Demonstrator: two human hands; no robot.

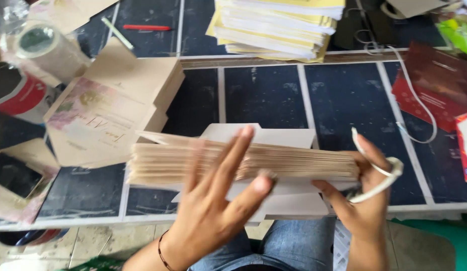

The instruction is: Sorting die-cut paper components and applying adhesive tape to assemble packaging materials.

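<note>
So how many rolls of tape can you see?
1. The roll of tape lies at the table's far left corner, beside the red can. Others may be hidden beyond the picture's edge.
</note>
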